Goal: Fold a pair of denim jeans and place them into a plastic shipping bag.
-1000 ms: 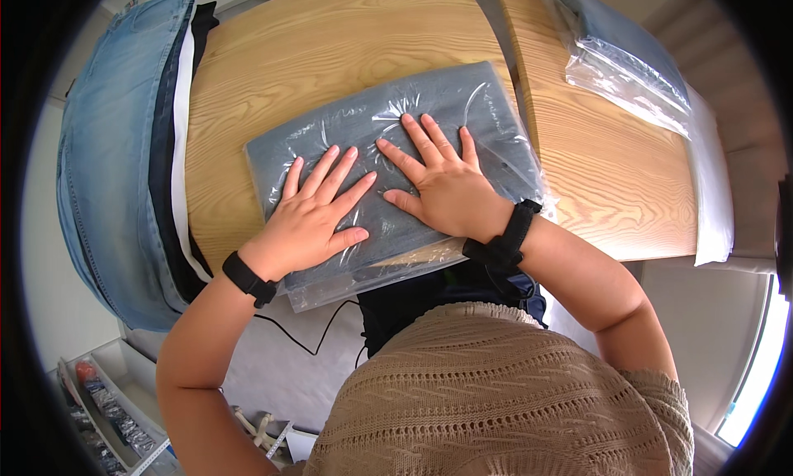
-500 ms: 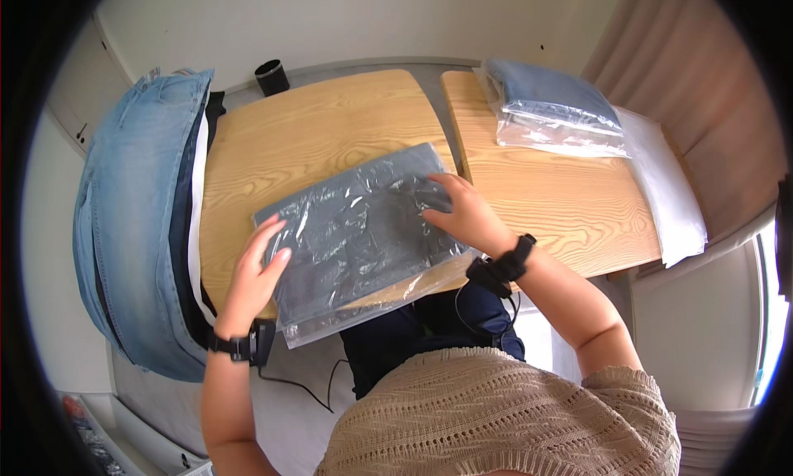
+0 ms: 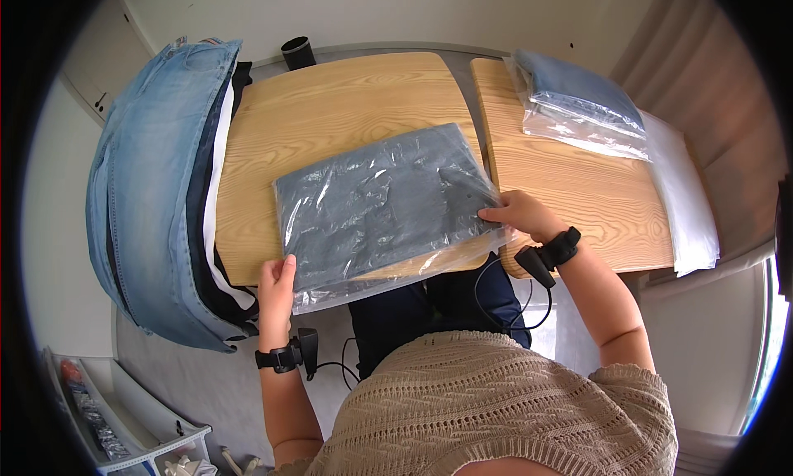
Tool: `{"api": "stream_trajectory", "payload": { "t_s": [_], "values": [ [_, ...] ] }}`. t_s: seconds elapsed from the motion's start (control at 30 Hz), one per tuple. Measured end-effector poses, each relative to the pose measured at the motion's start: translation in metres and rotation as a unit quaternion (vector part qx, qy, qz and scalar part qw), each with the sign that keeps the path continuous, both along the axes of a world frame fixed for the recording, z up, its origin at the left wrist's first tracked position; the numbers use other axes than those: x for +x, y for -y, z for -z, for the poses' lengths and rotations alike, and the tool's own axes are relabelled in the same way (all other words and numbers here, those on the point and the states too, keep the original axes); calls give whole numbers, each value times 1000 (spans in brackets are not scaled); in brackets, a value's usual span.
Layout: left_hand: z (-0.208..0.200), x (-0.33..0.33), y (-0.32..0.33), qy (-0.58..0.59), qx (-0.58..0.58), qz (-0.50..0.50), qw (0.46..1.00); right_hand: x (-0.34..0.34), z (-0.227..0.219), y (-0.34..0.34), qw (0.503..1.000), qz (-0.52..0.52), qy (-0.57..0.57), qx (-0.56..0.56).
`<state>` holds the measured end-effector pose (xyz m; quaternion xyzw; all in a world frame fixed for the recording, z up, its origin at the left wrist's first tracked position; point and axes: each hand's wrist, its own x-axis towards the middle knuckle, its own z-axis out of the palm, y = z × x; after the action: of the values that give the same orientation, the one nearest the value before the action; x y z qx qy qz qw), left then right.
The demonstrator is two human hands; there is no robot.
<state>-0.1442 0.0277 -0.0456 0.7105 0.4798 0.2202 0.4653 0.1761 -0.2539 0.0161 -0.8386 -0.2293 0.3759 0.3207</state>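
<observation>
A folded grey-blue garment point(image 3: 380, 199) lies flat inside a clear plastic bag point(image 3: 388, 283) on the wooden table in front of me. The bag's loose end hangs past the near table edge, over my lap. At its near left edge my left hand point(image 3: 277, 290) grips the bag, thumb on top and the other fingers mostly hidden. My right hand point(image 3: 524, 214) pinches the right edge, its thumb over the plastic and fingers tucked below. Black straps with small devices and cables are round both wrists.
Jeans and dark and white garments point(image 3: 161, 187) are draped in a stack over the left table edge. On the right table point(image 3: 578, 195) lie another bagged blue garment point(image 3: 578, 92) and flat clear bags point(image 3: 686, 195). A black bin point(image 3: 298, 53) stands behind; a white drawer unit point(image 3: 132, 410) sits lower left.
Both hands have gone from hovering over or touching the bag's top to gripping its left and right edges. The view has shifted slightly.
</observation>
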Motion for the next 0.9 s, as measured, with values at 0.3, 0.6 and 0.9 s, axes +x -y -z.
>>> {"api": "stream_trajectory", "payload": {
  "t_s": [0.3,0.6,0.9],
  "values": [
    [-17,-18,-1,256,-386,42,885,-7,9,6,876,112,-371,289],
    [-54,-7,5,300,-415,-14,859,-9,-18,10,883,87,-349,301],
    [-156,-10,37,364,-414,10,834,-4,-122,64,864,112,-338,357]
  ]
}}
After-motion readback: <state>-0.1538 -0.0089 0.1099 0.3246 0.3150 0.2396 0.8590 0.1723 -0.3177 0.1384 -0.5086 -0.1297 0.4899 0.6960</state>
